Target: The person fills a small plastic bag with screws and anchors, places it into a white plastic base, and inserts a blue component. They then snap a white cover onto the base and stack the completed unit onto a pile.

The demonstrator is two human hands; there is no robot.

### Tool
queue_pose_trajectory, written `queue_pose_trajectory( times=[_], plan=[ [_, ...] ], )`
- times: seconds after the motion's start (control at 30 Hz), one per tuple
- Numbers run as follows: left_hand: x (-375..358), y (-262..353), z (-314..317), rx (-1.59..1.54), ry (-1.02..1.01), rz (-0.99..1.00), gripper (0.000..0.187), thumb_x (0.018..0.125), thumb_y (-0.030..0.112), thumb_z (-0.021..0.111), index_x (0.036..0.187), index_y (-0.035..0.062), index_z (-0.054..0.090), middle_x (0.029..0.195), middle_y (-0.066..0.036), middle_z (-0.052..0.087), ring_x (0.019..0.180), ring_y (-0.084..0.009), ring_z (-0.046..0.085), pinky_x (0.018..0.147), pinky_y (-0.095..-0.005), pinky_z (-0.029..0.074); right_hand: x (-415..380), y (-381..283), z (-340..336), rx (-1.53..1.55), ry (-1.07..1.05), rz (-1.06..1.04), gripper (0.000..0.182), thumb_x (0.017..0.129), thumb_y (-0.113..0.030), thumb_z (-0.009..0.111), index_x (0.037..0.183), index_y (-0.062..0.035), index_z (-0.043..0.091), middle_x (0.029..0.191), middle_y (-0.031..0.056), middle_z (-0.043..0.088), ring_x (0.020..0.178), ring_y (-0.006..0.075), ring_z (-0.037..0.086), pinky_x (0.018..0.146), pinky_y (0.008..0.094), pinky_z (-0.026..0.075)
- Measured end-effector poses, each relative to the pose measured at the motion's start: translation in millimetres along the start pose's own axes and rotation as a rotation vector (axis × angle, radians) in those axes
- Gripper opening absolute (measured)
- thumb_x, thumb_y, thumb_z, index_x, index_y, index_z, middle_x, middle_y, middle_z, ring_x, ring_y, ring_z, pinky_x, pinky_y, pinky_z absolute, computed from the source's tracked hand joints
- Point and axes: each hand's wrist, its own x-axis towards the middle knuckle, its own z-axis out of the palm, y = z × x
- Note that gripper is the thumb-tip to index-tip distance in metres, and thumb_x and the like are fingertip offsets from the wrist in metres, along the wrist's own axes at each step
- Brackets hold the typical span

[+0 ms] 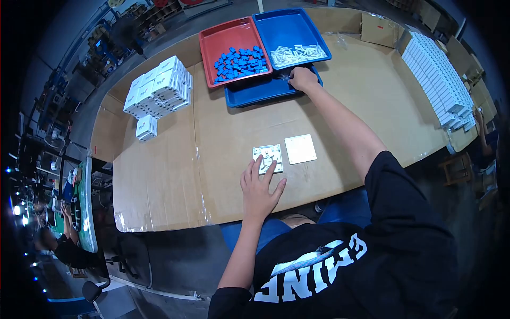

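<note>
My left hand (258, 195) lies with fingers spread on a white square plastic housing (271, 151), whose moulded inner side faces up. Beside it, to the right, a flat white square plate (300, 149) rests on the cardboard. My right hand (303, 79) reaches into the lower blue tray (249, 97), its fingers curled together near some small shiny parts (284, 77). What the fingertips pinch, if anything, is too small to name.
Behind stand a red tray (226, 36) with blue plastic pieces (240, 63) and a blue tray (289, 29) with white sticks (297, 54). Stacked white boxes (159, 87) and a single box (146, 128) are left. Long white stacks (438, 80) line the right edge.
</note>
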Motion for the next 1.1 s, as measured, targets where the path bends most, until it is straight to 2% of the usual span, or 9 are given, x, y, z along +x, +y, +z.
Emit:
queue_pose_trajectory(
  times=[0.2, 0.43, 0.5, 0.7, 0.77, 0.83, 0.9, 0.93, 1.1],
  plan=[
    [0, 0, 3, -0.009, 0.008, 0.006, 0.053, 0.093, 0.046, 0.067, 0.137, 0.0167, 0.064, 0.153, -0.016, 0.044, 0.139, -0.0389, 0.039, 0.115, -0.0528, 0.029, 8, 24, 12, 0.286, 0.039, -0.231, 0.030, 0.079, -0.008, 0.077, 0.109, -0.0081, 0.077, 0.105, 0.0183, 0.075, 0.101, 0.0299, 0.073, 0.090, 0.0394, 0.057],
    [-1, 2, -1, -0.030, 0.039, 0.025, 0.062, 0.090, 0.046, 0.070, 0.142, 0.0151, 0.060, 0.152, -0.017, 0.044, 0.139, -0.0376, 0.041, 0.114, -0.0523, 0.030, -5, 38, -15, 0.522, 0.083, -0.234, 0.021, 0.080, -0.009, 0.078, 0.100, -0.0030, 0.078, 0.095, 0.0130, 0.077, 0.089, 0.0214, 0.073, 0.083, 0.0331, 0.056],
    [-1, 2, -4, -0.052, 0.057, 0.029, 0.065, 0.089, 0.045, 0.071, 0.144, 0.0135, 0.057, 0.152, -0.017, 0.044, 0.138, -0.0370, 0.041, 0.114, -0.0521, 0.030, -7, 40, -21, 0.830, 0.134, -0.307, 0.018, 0.082, -0.011, 0.079, 0.098, -0.0029, 0.078, 0.092, 0.0077, 0.076, 0.085, 0.0161, 0.070, 0.080, 0.0309, 0.054],
    [0, 6, -6, -0.253, 0.217, -0.121, 0.061, 0.093, 0.036, 0.070, 0.140, 0.0011, 0.055, 0.143, -0.018, 0.053, 0.131, -0.0336, 0.052, 0.112, -0.0462, 0.037, -140, -10, -69, 1.124, 0.094, -0.392, 0.012, 0.089, -0.006, 0.077, 0.097, 0.0005, 0.074, 0.089, 0.0039, 0.073, 0.083, 0.0089, 0.064, 0.075, 0.0241, 0.051],
    [14, 34, -10, -0.851, 0.285, -0.344, 0.053, 0.095, 0.030, 0.071, 0.137, 0.0007, 0.056, 0.132, -0.015, 0.061, 0.119, -0.0282, 0.060, 0.103, -0.0403, 0.046, -204, -28, -61, 1.244, 0.027, -0.295, 0.011, 0.089, -0.007, 0.078, 0.096, 0.0005, 0.073, 0.090, 0.0039, 0.073, 0.080, 0.0076, 0.065, 0.072, 0.0221, 0.051],
    [25, 57, -10, -1.078, 0.298, -0.402, 0.059, 0.095, 0.030, 0.073, 0.138, -0.0014, 0.050, 0.123, -0.015, 0.063, 0.110, -0.0205, 0.064, 0.097, -0.0350, 0.050, -258, -41, -54, 1.249, -0.024, -0.280, 0.010, 0.089, -0.005, 0.078, 0.096, -0.0003, 0.073, 0.091, 0.0043, 0.073, 0.080, 0.0071, 0.065, 0.070, 0.0225, 0.052],
    [30, 67, 2, -1.154, 0.332, -0.425, 0.059, 0.095, 0.034, 0.074, 0.136, -0.0015, 0.049, 0.120, -0.012, 0.063, 0.106, -0.0177, 0.063, 0.093, -0.0323, 0.051, -296, -50, -43, 1.461, -0.151, -0.184, 0.009, 0.089, -0.006, 0.078, 0.095, -0.0011, 0.073, 0.090, 0.0040, 0.073, 0.081, 0.0072, 0.065, 0.072, 0.0230, 0.051],
    [33, 78, 0, -1.120, 0.411, -0.485, 0.043, 0.100, 0.034, 0.069, 0.123, -0.0013, 0.059, 0.101, -0.007, 0.066, 0.088, -0.0117, 0.062, 0.078, -0.0265, 0.051, -305, -48, -37, 1.463, -0.163, -0.164, 0.009, 0.089, -0.006, 0.078, 0.095, -0.0011, 0.073, 0.090, 0.0040, 0.073, 0.081, 0.0072, 0.065, 0.072, 0.0230, 0.051],
    [7, 61, 1, -1.156, 0.293, -0.593, 0.032, 0.107, 0.027, 0.058, 0.096, -0.0010, 0.070, 0.070, -0.001, 0.059, 0.062, -0.0054, 0.051, 0.060, -0.0217, 0.042, -319, -33, -40, 1.479, -0.267, -0.031, 0.010, 0.089, -0.004, 0.077, 0.097, -0.0016, 0.071, 0.085, 0.0025, 0.069, 0.081, 0.0076, 0.062, 0.076, 0.0242, 0.051]
  ],
)
